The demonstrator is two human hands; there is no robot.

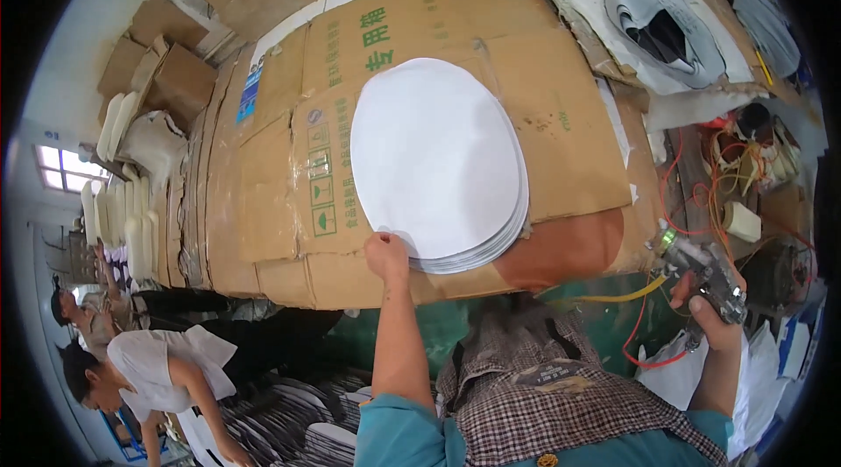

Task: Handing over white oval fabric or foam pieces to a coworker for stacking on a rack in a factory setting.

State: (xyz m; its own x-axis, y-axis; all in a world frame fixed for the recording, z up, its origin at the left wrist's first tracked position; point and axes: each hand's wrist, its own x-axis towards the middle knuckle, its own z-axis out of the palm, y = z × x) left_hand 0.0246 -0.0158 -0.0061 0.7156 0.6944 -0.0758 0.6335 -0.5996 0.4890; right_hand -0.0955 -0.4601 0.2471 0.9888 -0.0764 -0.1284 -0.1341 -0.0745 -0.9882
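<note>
A stack of white oval sheets (438,152) lies on the cardboard-covered table (561,143), its layered edges showing at the lower right. At the near left rim of the stack, my left hand (386,255) has its fingers closed on the edge of the top oval sheet. Off the table's right end, my right hand (714,314) is wrapped round a metal spray gun (705,270). A yellow hose (604,297) and a red hose (635,353) run by the gun. Whether any spray comes out, I cannot tell.
A brown stained patch (565,248) marks the table's near right edge. Beyond on the right are a bench with curled white pieces (666,29) and tangled hoses (701,178). A person in white (175,371) bends over dark stacked pieces (289,410) at the lower left.
</note>
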